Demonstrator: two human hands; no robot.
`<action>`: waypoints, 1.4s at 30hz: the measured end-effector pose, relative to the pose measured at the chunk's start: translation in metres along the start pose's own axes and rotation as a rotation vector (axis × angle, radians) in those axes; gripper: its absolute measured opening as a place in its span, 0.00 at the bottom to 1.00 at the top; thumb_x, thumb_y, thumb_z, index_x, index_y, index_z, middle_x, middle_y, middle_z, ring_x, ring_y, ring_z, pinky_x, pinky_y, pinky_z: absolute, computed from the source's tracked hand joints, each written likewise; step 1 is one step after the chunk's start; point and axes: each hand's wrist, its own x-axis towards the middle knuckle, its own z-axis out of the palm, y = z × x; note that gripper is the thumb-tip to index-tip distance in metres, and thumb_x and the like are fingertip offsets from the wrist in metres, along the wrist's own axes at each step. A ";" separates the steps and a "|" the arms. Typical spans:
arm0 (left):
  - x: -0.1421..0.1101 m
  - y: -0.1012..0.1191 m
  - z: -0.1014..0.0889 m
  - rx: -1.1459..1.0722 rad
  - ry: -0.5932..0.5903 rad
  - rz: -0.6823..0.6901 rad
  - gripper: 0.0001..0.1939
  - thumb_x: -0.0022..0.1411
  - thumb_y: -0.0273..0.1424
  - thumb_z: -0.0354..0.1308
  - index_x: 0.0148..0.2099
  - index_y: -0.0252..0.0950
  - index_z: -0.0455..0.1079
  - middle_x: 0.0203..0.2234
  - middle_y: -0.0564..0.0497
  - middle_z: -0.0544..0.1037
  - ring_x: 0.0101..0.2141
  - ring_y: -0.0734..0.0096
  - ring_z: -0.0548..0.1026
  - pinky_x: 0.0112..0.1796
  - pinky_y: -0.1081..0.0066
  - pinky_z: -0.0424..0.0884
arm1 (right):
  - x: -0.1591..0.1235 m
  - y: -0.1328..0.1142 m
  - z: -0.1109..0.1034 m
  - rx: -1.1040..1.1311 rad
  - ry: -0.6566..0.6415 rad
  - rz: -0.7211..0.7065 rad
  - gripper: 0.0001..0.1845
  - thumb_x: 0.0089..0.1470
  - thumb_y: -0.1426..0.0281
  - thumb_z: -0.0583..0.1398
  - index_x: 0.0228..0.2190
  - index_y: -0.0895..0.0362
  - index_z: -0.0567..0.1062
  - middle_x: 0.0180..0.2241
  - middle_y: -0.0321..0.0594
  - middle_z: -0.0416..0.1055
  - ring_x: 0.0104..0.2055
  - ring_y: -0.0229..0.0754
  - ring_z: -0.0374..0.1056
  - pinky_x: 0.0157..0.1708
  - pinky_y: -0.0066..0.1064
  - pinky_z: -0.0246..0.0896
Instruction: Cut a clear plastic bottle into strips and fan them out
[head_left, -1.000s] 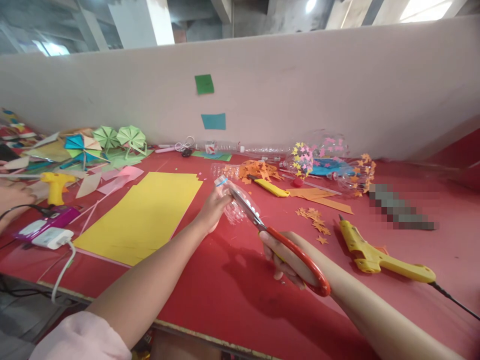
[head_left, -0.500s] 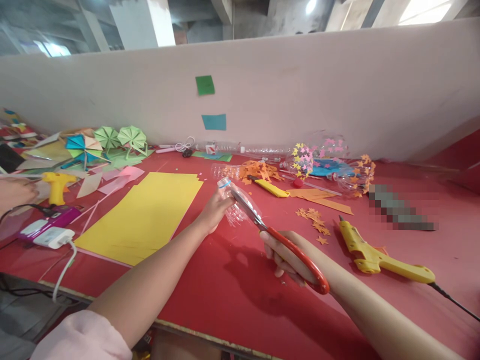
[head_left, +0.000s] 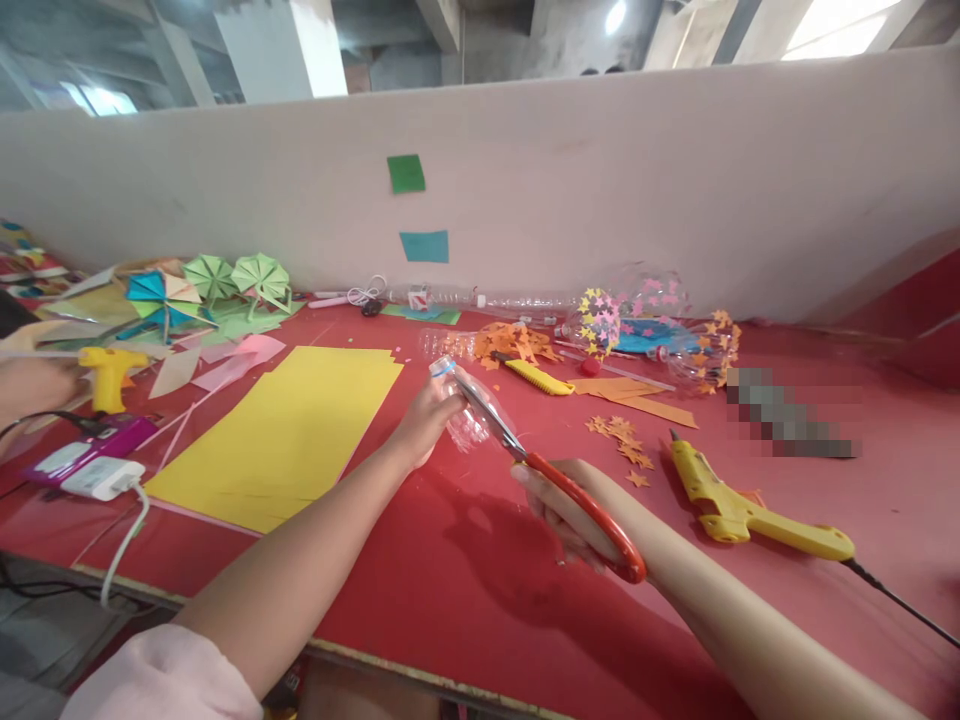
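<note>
My left hand (head_left: 424,418) grips a small clear plastic bottle (head_left: 466,425) above the red table (head_left: 450,580), its neck with a blue ring pointing up and left. My right hand (head_left: 570,515) is closed round the red handles of a pair of scissors (head_left: 559,475). The scissor blades lie across the bottle's body, touching it. Both forearms reach in from the bottom edge.
A yellow paper sheet (head_left: 289,430) lies left of my hands. A yellow glue gun (head_left: 742,510) with its cord rests to the right, and another glue gun (head_left: 111,370) with a charger (head_left: 97,475) at the far left by another person's hand (head_left: 30,385). Star-covered bottles (head_left: 645,320), orange stars (head_left: 622,440), a yellow cutter (head_left: 536,375) and paper fans (head_left: 240,275) line the back.
My hands, bottle and scissors hold almost the same pose. The view has shifted slightly, so everything sits a little further left and lower.
</note>
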 end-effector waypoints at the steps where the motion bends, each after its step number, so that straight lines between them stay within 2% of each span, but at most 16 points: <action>1: 0.000 0.001 0.001 -0.001 0.000 -0.007 0.12 0.47 0.31 0.62 0.35 0.37 0.65 0.32 0.51 0.75 0.40 0.63 0.72 0.45 0.64 0.62 | 0.000 0.000 0.000 0.021 -0.019 -0.020 0.28 0.48 0.42 0.55 0.19 0.54 0.61 0.06 0.22 0.51 0.07 0.30 0.51 0.14 0.26 0.58; 6: 0.000 0.004 0.001 -0.048 0.018 -0.043 0.11 0.45 0.27 0.62 0.33 0.36 0.65 0.29 0.51 0.75 0.39 0.64 0.73 0.42 0.65 0.64 | -0.004 -0.002 -0.004 0.004 -0.039 -0.063 0.31 0.47 0.39 0.53 0.23 0.56 0.65 0.07 0.22 0.52 0.10 0.29 0.54 0.25 0.30 0.66; 12: 0.007 0.009 -0.012 -0.279 0.167 -0.072 0.14 0.43 0.26 0.64 0.34 0.36 0.66 0.27 0.53 0.76 0.30 0.72 0.74 0.34 0.70 0.68 | -0.005 -0.002 -0.010 0.007 -0.065 -0.109 0.31 0.46 0.39 0.54 0.23 0.56 0.65 0.08 0.23 0.54 0.12 0.30 0.55 0.29 0.31 0.67; 16: 0.005 0.014 -0.014 -0.406 0.112 -0.159 0.12 0.43 0.27 0.63 0.34 0.36 0.69 0.28 0.52 0.78 0.29 0.70 0.76 0.33 0.69 0.70 | -0.001 0.001 -0.013 -0.027 -0.004 -0.069 0.30 0.48 0.40 0.55 0.22 0.56 0.64 0.08 0.23 0.53 0.11 0.31 0.54 0.26 0.30 0.65; 19: 0.003 0.014 -0.011 -0.445 0.096 -0.219 0.09 0.47 0.30 0.63 0.34 0.36 0.70 0.29 0.50 0.79 0.29 0.69 0.76 0.31 0.69 0.72 | 0.000 -0.001 -0.012 -0.104 0.023 -0.036 0.29 0.48 0.41 0.55 0.22 0.56 0.64 0.08 0.25 0.55 0.11 0.31 0.54 0.22 0.29 0.61; 24: 0.005 0.016 -0.010 -0.469 0.187 -0.230 0.06 0.47 0.23 0.58 0.32 0.34 0.70 0.26 0.49 0.79 0.27 0.72 0.76 0.28 0.73 0.72 | -0.003 -0.007 -0.012 -0.192 0.039 0.001 0.29 0.46 0.41 0.56 0.23 0.56 0.64 0.13 0.28 0.58 0.13 0.33 0.57 0.17 0.26 0.53; 31: 0.009 0.021 -0.018 -0.557 0.249 -0.168 0.07 0.47 0.21 0.52 0.30 0.34 0.69 0.24 0.48 0.79 0.29 0.70 0.77 0.34 0.70 0.74 | -0.003 -0.004 -0.021 -0.340 0.043 -0.132 0.27 0.49 0.45 0.56 0.20 0.55 0.58 0.17 0.30 0.58 0.18 0.34 0.58 0.20 0.26 0.51; 37: 0.010 0.021 -0.020 -0.563 0.311 -0.159 0.06 0.47 0.21 0.52 0.30 0.35 0.68 0.23 0.50 0.78 0.28 0.72 0.77 0.32 0.72 0.74 | -0.003 -0.008 -0.025 -0.447 0.097 -0.059 0.28 0.49 0.43 0.55 0.21 0.56 0.62 0.16 0.32 0.58 0.17 0.35 0.57 0.16 0.24 0.47; 42: 0.013 0.019 -0.021 -0.562 0.373 -0.159 0.06 0.48 0.20 0.55 0.29 0.35 0.66 0.21 0.54 0.76 0.24 0.77 0.74 0.29 0.76 0.72 | -0.006 -0.009 -0.024 -0.391 0.071 0.002 0.28 0.48 0.43 0.56 0.23 0.56 0.65 0.17 0.32 0.60 0.16 0.34 0.58 0.14 0.24 0.50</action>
